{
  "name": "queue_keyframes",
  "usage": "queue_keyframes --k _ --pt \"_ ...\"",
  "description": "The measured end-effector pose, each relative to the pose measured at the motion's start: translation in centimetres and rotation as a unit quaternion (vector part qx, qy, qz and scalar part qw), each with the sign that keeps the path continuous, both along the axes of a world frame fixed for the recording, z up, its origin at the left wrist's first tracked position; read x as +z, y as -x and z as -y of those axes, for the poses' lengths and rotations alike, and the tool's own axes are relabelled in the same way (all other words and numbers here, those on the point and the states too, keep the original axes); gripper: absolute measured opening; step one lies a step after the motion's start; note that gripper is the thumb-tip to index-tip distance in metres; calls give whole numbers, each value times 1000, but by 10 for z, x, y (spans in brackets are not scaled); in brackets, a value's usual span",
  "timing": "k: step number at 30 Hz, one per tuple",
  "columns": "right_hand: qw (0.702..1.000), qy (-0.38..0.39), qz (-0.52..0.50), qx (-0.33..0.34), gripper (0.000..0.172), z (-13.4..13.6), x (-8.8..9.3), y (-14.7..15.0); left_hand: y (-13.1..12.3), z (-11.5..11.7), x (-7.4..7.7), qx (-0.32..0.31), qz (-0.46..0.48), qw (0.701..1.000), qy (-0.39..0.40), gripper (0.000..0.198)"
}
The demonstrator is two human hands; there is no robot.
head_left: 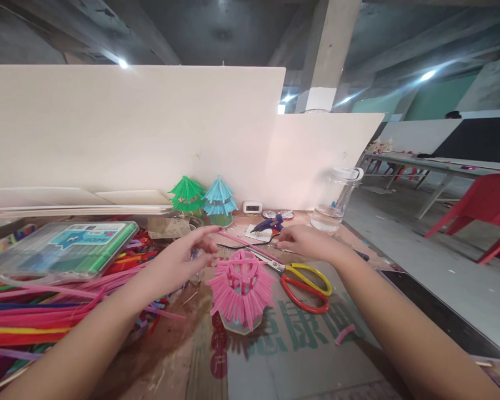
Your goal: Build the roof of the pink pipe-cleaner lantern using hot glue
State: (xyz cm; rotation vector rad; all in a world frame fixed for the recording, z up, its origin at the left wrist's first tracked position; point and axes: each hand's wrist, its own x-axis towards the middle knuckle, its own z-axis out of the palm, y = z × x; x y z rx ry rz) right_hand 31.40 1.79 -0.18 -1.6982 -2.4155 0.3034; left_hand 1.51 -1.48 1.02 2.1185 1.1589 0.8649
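Note:
My left hand [183, 255] is over the table with thumb and forefinger apart, its fingertips next to the far end of a long pink straw [250, 245]. The straw lies slantwise towards my right hand [306, 241]. That hand rests palm down by the blue glue gun [269, 224], its fingers bent down so I cannot see whether they hold anything. A pink straw lantern [241, 289] stands between my forearms. Scissors [308, 286] with one yellow and one red handle lie just right of it.
Green [187, 194] and blue [220, 198] straw lanterns stand against the white board. A plastic box [62, 247] lies on a heap of coloured straws [33, 314] at left. A glass jar [337, 200], a small clock [252, 207] and a black panel [441, 316] are at right; a red chair [483, 211] stands beyond the table.

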Motion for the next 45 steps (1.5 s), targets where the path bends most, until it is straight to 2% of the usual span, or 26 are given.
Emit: queue_keyframes --k 2,6,11,15,20,22,25,27,32,35,37,39,42,45 --pt "999 -2 23 -32 23 -10 -8 -8 0 -1 0 -1 -16 1000 17 48" --pt "998 14 39 -46 22 -19 -16 -18 0 1 3 19 -13 999 -37 36" --pt "997 22 33 -60 24 -17 -12 -21 -5 9 6 24 -6 998 -56 32" --pt "997 17 24 -77 27 -15 -8 -20 -7 9 6 51 10 998 -45 30" --pt "995 6 20 -98 25 -17 -9 -18 -3 4 5 43 -19 998 -40 33" --pt "995 4 15 -99 25 -18 -10 -19 -1 3 4 23 -31 996 -76 36" --pt "995 -8 2 -100 23 -20 -13 -22 0 2 4 21 -35 990 -134 50" --pt "994 -25 -12 -106 23 -24 -17 -24 -1 1 3 28 -35 993 -106 56" --pt "986 -83 -58 -135 40 -42 -40 -26 -5 6 5 -26 -47 996 75 67" --pt "981 -105 -82 -143 39 -53 -59 -27 -8 10 6 -35 -85 991 98 80" --pt "979 -111 -100 -142 36 -58 -71 -26 -9 12 5 -28 -88 992 82 79" --pt "977 -112 -120 -133 34 -63 -81 -26 -9 12 5 -15 -61 997 46 67" --pt "975 -114 -150 -116 33 -69 -92 -24 -10 10 8 8 -34 998 -49 42" --pt "971 -119 -174 -114 33 -77 -98 -25 -16 10 15 -3 -54 990 -132 28"
